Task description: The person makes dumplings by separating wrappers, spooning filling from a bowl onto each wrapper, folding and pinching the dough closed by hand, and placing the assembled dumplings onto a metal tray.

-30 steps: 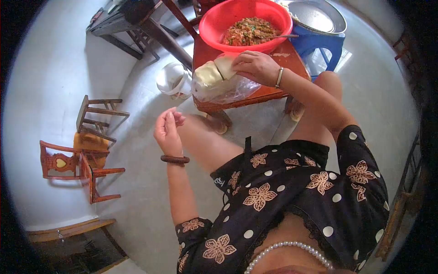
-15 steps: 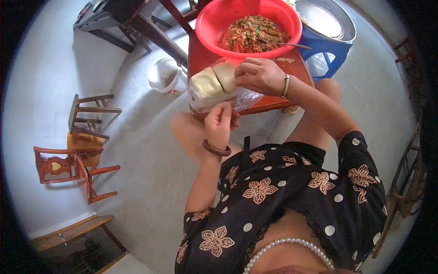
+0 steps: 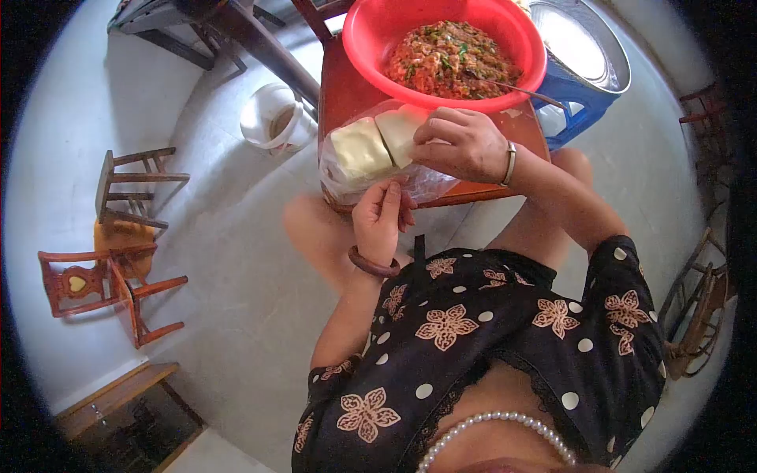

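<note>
Two stacks of pale square wrappers lie side by side on a clear plastic bag at the near edge of a red wooden chair seat. My right hand is closed at the right stack's edge; what its fingertips pinch, if anything, is too small to make out. Close to the bag's near edge, my left hand has its thumb and fingers together, their contents hidden. Behind the stacks stands a red basin of chopped filling, with a metal utensil handle over its rim.
A metal sieve rests on a blue stool at the right. On the floor to the left stands a white bucket. Wooden chairs are by the left wall, and a dark table is at the upper left.
My left hand has moved right and up from beside the chair to the bag's near edge, and its fingers have drawn together. My right hand stays at the right stack.
</note>
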`<state>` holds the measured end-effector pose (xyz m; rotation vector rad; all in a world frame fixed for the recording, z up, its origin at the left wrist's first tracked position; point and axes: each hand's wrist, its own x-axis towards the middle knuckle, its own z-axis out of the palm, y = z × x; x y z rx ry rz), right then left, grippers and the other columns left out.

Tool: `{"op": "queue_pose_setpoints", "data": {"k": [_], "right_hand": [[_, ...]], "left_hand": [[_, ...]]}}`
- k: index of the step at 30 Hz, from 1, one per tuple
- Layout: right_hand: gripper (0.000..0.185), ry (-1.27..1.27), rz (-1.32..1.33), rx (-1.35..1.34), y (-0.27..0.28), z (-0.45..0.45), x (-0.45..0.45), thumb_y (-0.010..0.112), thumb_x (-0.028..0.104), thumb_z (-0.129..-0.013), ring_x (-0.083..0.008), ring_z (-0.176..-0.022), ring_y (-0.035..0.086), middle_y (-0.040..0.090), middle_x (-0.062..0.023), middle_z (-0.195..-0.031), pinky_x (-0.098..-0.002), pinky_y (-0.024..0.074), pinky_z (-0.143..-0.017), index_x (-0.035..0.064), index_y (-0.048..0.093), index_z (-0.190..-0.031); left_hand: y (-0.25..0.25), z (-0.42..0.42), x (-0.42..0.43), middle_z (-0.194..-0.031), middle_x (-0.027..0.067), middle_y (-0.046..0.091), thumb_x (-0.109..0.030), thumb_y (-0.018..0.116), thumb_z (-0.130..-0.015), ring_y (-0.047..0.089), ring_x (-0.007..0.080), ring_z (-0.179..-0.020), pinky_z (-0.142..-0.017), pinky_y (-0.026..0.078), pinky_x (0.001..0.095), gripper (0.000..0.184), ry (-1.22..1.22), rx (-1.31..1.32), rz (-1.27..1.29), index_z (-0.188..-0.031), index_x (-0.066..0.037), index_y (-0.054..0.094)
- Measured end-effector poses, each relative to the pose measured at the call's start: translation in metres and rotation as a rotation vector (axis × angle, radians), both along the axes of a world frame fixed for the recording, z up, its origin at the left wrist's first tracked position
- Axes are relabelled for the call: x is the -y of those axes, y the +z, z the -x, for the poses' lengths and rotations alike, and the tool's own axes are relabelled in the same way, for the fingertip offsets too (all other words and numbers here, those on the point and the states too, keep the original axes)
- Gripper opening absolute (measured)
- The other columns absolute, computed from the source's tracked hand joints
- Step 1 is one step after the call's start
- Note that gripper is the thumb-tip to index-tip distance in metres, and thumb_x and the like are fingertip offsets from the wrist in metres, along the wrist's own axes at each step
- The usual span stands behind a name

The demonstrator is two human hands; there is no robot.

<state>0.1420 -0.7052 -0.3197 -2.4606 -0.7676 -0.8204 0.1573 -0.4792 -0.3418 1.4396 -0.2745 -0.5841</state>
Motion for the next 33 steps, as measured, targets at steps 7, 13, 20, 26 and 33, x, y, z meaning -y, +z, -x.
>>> {"op": "queue_pose_setpoints", "data": {"k": [7,13,20,26,33], "right_hand": [[0.012,-0.075,-0.155,-0.146,0.014,0.016,-0.004,0.071,0.015,-0.073,-0.0228,-0.082,0.058,0.058,-0.0014,-0.088,-0.0349,0.0513,-0.07,0.0122,0.065,-0.083],[0.012,-0.136,-0.243,-0.253,0.015,0.021,-0.004,0.072,0.016,-0.074,-0.0226,-0.083,0.059,0.059,-0.0022,-0.088,-0.0348,0.0515,-0.069,0.0111,0.065,-0.082],[0.015,-0.094,-0.129,-0.215,0.03,0.045,-0.018,0.069,0.019,-0.08,-0.0277,-0.078,0.06,0.055,-0.0075,-0.092,-0.0384,0.0515,-0.064,0.0088,0.061,-0.087],[0.015,-0.168,-0.113,-0.327,0.03,0.047,-0.021,0.064,0.023,-0.085,-0.029,-0.073,0.059,0.052,-0.008,-0.087,-0.0393,0.0508,-0.061,0.0099,0.059,-0.09],[0.013,-0.109,-0.261,-0.39,0.033,0.049,-0.017,0.065,0.021,-0.084,-0.03,-0.071,0.06,0.056,-0.0094,-0.084,-0.0405,0.0496,-0.062,0.0092,0.064,-0.089]], "left_hand": [[0.009,0.008,0.011,-0.072,0.0,0.061,-0.019,0.05,-0.1,0.051,0.0036,-0.054,-0.045,0.037,0.0184,0.023,-0.024,0.018,0.013,-0.108,-0.002,0.063],[0.013,0.011,0.019,-0.071,0.0002,0.061,-0.018,0.051,-0.099,0.052,0.0044,-0.054,-0.044,0.037,0.0189,0.022,-0.022,0.011,-0.003,-0.109,-0.002,0.063],[0.028,0.035,0.005,-0.073,0.0003,0.061,-0.013,0.051,-0.099,0.052,0.0046,-0.055,-0.046,0.038,0.0192,0.021,0.03,0.041,0.032,-0.112,-0.001,0.061],[0.031,0.038,0.007,-0.074,0.0002,0.06,-0.011,0.051,-0.098,0.051,0.0049,-0.057,-0.049,0.042,0.0193,0.022,0.043,0.067,0.081,-0.115,0.0,0.06],[0.027,0.038,0.008,-0.076,0.0016,0.06,-0.013,0.051,-0.098,0.052,0.0054,-0.058,-0.05,0.044,0.0195,0.024,0.034,0.08,0.115,-0.118,0.0,0.058]]}}
